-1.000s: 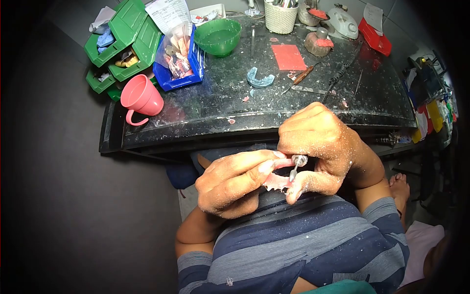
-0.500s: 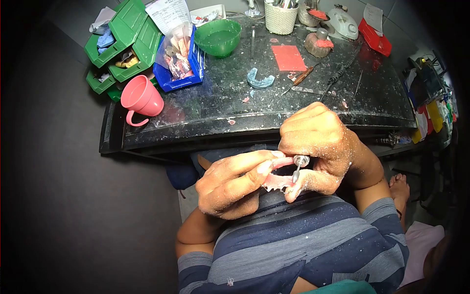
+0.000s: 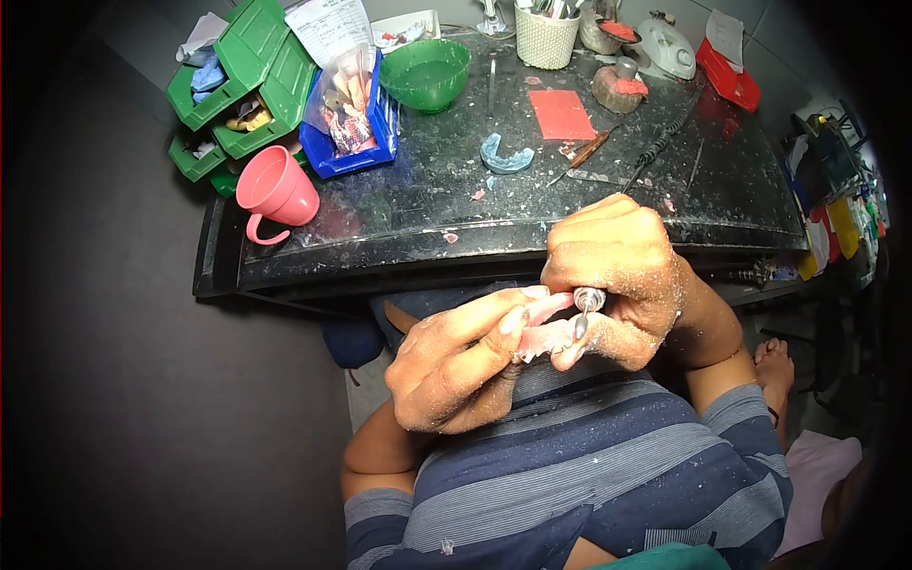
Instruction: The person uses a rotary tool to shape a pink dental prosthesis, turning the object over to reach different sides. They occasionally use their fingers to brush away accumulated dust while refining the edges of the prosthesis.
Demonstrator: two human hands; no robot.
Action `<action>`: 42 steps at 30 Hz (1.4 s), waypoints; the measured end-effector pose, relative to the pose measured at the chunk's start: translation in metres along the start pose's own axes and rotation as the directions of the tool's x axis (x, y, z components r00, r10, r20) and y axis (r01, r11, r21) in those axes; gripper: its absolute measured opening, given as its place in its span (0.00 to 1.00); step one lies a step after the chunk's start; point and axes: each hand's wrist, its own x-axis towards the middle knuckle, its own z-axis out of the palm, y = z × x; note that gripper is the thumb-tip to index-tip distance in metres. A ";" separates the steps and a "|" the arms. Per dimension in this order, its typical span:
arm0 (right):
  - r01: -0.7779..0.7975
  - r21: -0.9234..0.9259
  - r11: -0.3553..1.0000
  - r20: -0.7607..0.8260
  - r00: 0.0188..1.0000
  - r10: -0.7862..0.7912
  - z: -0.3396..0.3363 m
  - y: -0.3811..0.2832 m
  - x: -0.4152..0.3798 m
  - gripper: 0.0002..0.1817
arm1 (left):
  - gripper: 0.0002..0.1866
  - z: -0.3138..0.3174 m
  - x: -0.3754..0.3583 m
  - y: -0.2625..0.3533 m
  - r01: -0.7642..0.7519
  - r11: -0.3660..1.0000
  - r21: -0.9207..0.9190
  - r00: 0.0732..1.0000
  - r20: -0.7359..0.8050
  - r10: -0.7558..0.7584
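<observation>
A pink denture-like piece with a jagged edge is pinched between the thumb and fingers of my left hand. My right hand is wrapped round a rotary handpiece, whose grey bur points down against or just beside the right end of the pink piece. The right thumb lies close to the bur, by the piece. Pale dust covers both hands. Behind them on the dark bench lies a blue U-shaped piece.
A pink cup, blue bin, green bins and green bowl stand at the left. A red sheet, wooden-handled tool, white holder and red bin are further right.
My left hand has turned slightly and shifted right with the pink piece, which now shows less of its jagged edge. The handpiece has moved slightly up and right.
</observation>
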 end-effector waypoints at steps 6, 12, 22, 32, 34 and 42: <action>0.004 0.000 1.000 0.005 1.000 -0.004 -0.001 -0.002 0.004 0.26 | 0.25 -0.001 0.001 0.001 -0.037 0.999 0.003 0.999 -0.011 0.038; 0.018 -0.003 1.000 -0.001 1.000 -0.018 0.000 -0.002 0.004 0.26 | 0.24 -0.002 0.001 0.002 -0.040 0.999 0.027 0.999 -0.007 0.041; 0.023 -0.027 0.999 -0.005 1.000 -0.023 -0.001 -0.003 0.006 0.24 | 0.23 -0.003 0.000 0.003 -0.041 0.999 0.025 0.999 -0.006 0.041; 0.037 -0.029 0.999 -0.002 0.999 -0.037 -0.001 -0.002 0.006 0.20 | 0.24 -0.002 0.003 0.004 -0.070 0.996 0.061 0.997 -0.002 0.071; 0.030 -0.027 0.999 -0.017 0.999 -0.031 -0.001 -0.003 0.006 0.18 | 0.23 0.000 0.003 0.003 -0.085 0.995 0.049 0.996 -0.027 0.086; 0.047 -0.081 0.996 -0.046 0.998 -0.051 0.001 -0.002 0.006 0.15 | 0.18 0.002 0.005 0.007 -0.041 0.998 0.043 0.998 -0.040 0.043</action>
